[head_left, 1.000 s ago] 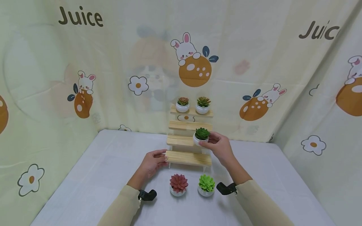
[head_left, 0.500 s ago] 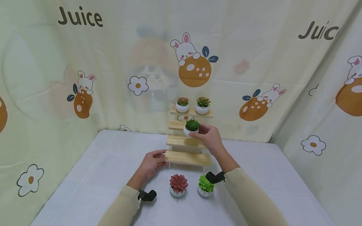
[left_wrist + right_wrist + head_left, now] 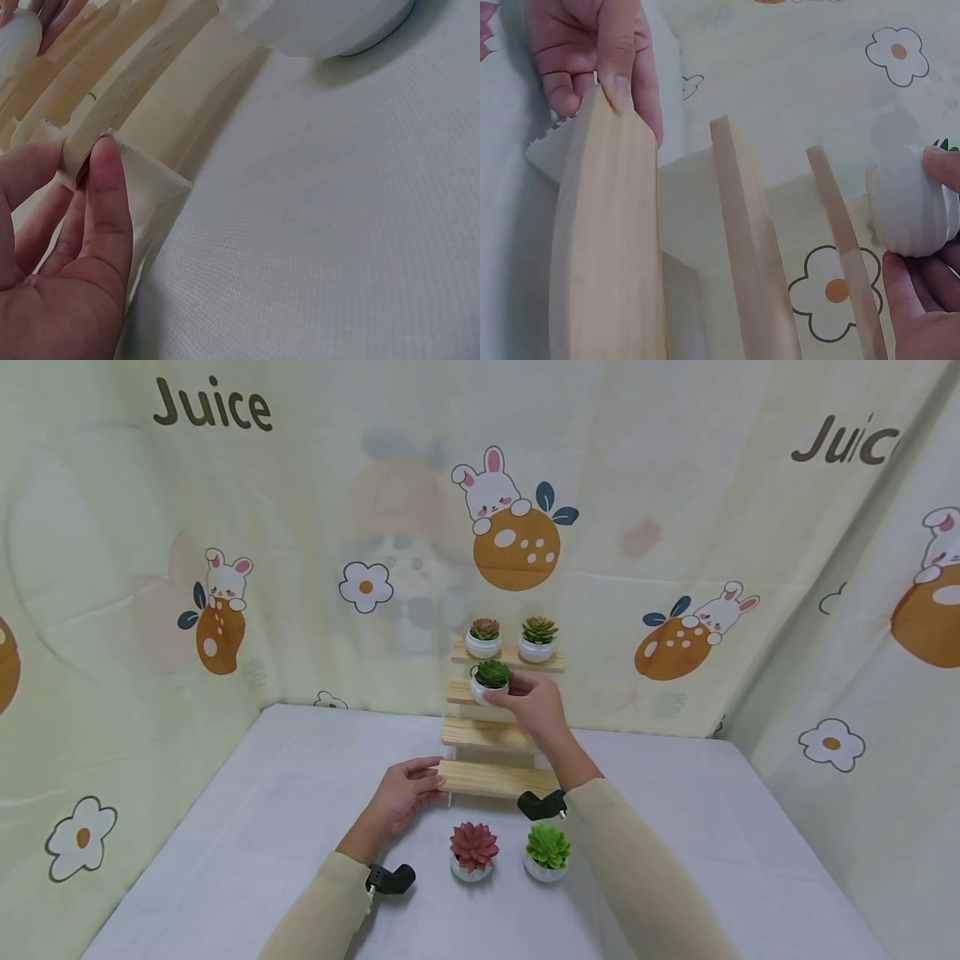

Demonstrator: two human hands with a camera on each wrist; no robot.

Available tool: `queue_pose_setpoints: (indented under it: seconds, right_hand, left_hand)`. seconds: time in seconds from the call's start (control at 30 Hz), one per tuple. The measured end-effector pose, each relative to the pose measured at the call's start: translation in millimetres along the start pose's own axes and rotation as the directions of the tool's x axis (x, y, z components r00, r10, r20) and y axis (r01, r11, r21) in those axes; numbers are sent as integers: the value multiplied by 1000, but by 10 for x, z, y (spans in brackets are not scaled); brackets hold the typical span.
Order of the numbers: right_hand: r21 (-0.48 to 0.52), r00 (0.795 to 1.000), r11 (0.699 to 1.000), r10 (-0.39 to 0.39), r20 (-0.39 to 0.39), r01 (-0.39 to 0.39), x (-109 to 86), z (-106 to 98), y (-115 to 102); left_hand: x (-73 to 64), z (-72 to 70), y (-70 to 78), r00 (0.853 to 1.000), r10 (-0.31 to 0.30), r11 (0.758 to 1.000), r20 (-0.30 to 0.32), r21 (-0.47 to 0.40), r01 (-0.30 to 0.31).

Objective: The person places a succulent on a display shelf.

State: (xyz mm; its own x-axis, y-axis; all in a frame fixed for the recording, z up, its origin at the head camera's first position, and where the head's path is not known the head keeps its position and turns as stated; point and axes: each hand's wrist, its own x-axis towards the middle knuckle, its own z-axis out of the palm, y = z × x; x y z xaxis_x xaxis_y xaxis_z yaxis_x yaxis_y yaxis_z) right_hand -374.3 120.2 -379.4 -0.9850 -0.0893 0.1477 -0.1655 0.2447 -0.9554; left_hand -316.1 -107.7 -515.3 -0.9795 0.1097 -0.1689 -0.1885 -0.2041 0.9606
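Observation:
My right hand (image 3: pixel 538 703) grips the white pot of a dark green potted succulent (image 3: pixel 492 675) by its right side. It holds the pot at the left part of the second shelf from the top of a tiered wooden stand (image 3: pixel 495 779). In the right wrist view the pot (image 3: pixel 907 206) is beside that shelf; whether it touches cannot be told. My left hand (image 3: pixel 405 792) pinches the left end of the bottom shelf, thumb on top and fingers beneath, as the left wrist view shows on the shelf end (image 3: pixel 97 131).
A brownish succulent (image 3: pixel 484 638) and a green, red-tipped one (image 3: pixel 537 640) stand on the top shelf. In front of the stand, a red succulent (image 3: pixel 473 850) and a bright green one (image 3: pixel 547 850) sit on the white table (image 3: pixel 300 827). A printed curtain (image 3: pixel 420 510) hangs behind.
My right hand has carried the dark green succulent up and to the left, from near the third shelf to the second shelf from the top. My left hand has stayed in place.

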Motion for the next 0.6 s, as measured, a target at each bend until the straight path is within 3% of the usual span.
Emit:
queue_pose_setpoints:
  seconds: [0.3,0.6]
  right_hand:
    - [-24,999,999,-33,-19,33,121,108,18]
    - [-113,997,993,-34,-67,26,149,171,14]
  left_hand:
    - [8,-8,5,1000,-3,1000,-7,-2,3]
    - [5,-11,-8,1000,4,1000,3,-7,-4]
